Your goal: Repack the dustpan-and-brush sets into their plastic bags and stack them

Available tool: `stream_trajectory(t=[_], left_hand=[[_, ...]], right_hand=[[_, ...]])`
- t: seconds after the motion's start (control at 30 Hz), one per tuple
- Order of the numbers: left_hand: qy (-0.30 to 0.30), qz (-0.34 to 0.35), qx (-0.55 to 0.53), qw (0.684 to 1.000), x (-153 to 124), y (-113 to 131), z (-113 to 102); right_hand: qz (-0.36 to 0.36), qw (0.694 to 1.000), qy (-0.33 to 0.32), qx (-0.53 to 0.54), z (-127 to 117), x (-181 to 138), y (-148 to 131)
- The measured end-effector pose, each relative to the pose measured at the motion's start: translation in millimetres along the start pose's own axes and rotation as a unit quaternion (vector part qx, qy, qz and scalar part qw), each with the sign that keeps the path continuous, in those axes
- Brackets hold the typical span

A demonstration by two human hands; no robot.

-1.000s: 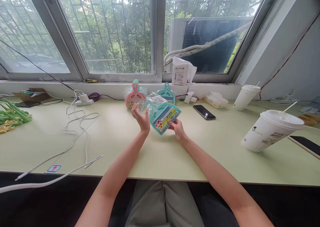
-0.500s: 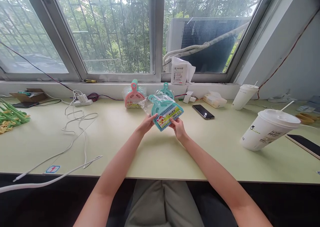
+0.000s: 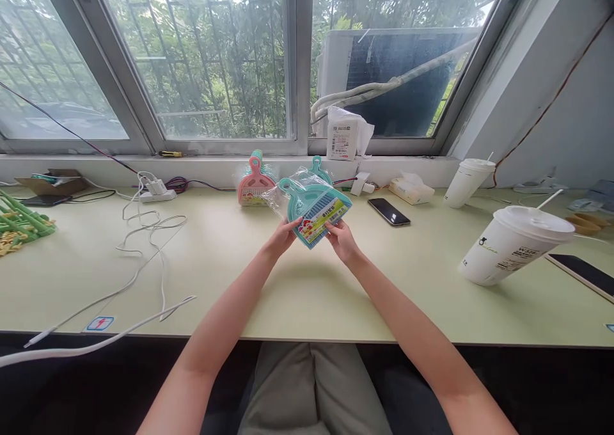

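A teal mini dustpan and brush set point(image 3: 314, 210) in clear plastic wrap, with a coloured label, is held tilted above the pale green table point(image 3: 297, 294). My left hand point(image 3: 283, 235) grips its lower left edge. My right hand point(image 3: 341, 238) grips its lower right edge. Both hands are closed on the packet. Behind it, against the window sill, stand a pink dustpan set point(image 3: 253, 183) and another teal dustpan set point(image 3: 317, 166), partly hidden by the held one.
White cables point(image 3: 144, 230) and a power strip point(image 3: 156, 195) lie at the left, with green sticks point(image 3: 22, 214) at the far left. A phone point(image 3: 388, 211), a tissue pack point(image 3: 411, 189) and two lidded cups point(image 3: 515, 246) point(image 3: 465, 182) sit at the right.
My left hand, open beside the wrap a second ago, has closed on the packet's lower left edge. The packet has been drawn slightly left and tilted more upright.
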State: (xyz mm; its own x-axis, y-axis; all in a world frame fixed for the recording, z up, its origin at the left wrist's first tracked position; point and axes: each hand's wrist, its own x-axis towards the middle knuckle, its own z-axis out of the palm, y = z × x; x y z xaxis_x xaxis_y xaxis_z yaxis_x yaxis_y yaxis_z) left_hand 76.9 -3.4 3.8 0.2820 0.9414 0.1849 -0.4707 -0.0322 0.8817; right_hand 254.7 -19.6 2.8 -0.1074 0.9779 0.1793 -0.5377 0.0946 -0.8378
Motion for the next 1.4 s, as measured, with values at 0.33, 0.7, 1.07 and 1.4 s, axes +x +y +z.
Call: stream_trajectory(t=[0.33, 0.7, 1.07, 1.4], left_hand=[[0.039, 0.035, 0.005, 0.999, -4, 6, 5], [0.028, 0.052, -0.011, 0.998, -4, 11, 0], [-0.04, -0.056, 0.007, 0.998, -5, -3, 12], [-0.077, -0.112, 0.114, 0.984, -11, 0, 18]], right_hand=[[-0.046, 0.993, 0.036, -0.105, 6, -6, 3], [0.017, 0.997, 0.023, -0.077, 6, -5, 2], [0.002, 0.996, 0.088, -0.013, 6, -7, 3], [-0.027, 0.994, 0.104, -0.033, -2, -2, -1]])
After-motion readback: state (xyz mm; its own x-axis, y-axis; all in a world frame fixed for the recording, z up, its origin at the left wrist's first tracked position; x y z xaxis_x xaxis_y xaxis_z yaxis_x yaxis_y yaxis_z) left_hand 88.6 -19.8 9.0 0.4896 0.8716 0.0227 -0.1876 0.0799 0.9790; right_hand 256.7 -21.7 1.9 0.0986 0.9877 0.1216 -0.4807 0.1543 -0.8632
